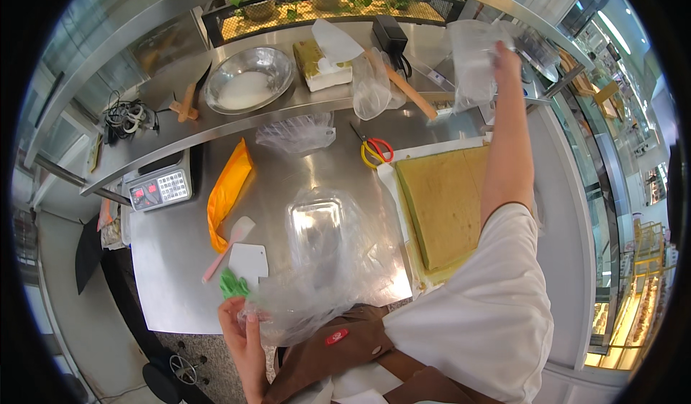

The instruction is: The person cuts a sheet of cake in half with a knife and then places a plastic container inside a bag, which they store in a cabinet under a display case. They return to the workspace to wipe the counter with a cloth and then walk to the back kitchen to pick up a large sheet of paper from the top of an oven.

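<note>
My left hand (243,323), at the table's near edge, grips the gathered end of a large clear plastic bag (345,253). A clear rectangular container (316,226) shows in or under the bag. My right hand (506,61) reaches to the shelf at the upper right, at the edge of a stack of clear plastic bags (472,61); its fingers are partly hidden, so its hold is unclear. Under my right arm lies a flat sheet of sponge cake (440,204) on white paper. Just beyond my left hand are a green crumpled thing (233,283), a white scraper (248,260) and a pink-handled spatula (229,245).
Red-and-yellow-handled scissors (378,151), an orange piping bag (229,193) and a digital scale (162,188) are on the steel table (183,274). The raised shelf (178,147) holds a metal bowl (249,80), a tissue pack (323,69), a wooden-handled tool (407,91) and cables (129,118).
</note>
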Demonstrator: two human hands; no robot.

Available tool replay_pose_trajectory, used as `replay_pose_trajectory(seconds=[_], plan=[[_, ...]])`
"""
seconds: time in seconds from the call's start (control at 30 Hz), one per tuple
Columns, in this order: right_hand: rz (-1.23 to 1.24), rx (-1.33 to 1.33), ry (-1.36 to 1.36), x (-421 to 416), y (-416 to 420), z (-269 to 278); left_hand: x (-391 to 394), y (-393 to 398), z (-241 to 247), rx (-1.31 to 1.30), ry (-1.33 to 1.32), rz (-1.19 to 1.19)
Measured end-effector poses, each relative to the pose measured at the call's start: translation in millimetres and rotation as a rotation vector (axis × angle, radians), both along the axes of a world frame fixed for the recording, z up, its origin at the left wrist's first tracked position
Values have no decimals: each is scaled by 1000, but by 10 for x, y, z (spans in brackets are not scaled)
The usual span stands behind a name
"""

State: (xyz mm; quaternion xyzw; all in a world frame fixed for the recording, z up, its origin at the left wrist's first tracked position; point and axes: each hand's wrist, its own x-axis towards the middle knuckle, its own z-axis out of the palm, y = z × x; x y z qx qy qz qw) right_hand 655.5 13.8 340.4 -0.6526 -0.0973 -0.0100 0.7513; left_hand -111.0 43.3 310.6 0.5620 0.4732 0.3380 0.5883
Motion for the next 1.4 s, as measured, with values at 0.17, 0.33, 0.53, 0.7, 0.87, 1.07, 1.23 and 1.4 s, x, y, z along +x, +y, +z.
replay_pose_trajectory(seconds=[0.17,0.33,0.53,0.7,0.87,1.07,1.23,1.4], plan=[[340,394,230,-693,-1004,499,26,146,283,346,175,-177],[212,178,117,-2028,-1724,935,185,170,723,740,599,-650],[222,31,145,-3884,-2136,1188,367,59,398,912,603,-898],[547,67,220,-4812,-2622,895,428,138,132,761,354,-657],[536,109,146,-5461,-2443,453,544,148,246,376,-81,-466],[311,117,259,-5867,-1624,537,289,-56,275,423,-174,-412],[843,-118,224,-5911,-1579,150,287,-114,211,297,-289,-372],[765,-2,388,-5895,-1630,179,314,61,287,80,-358,-255]])
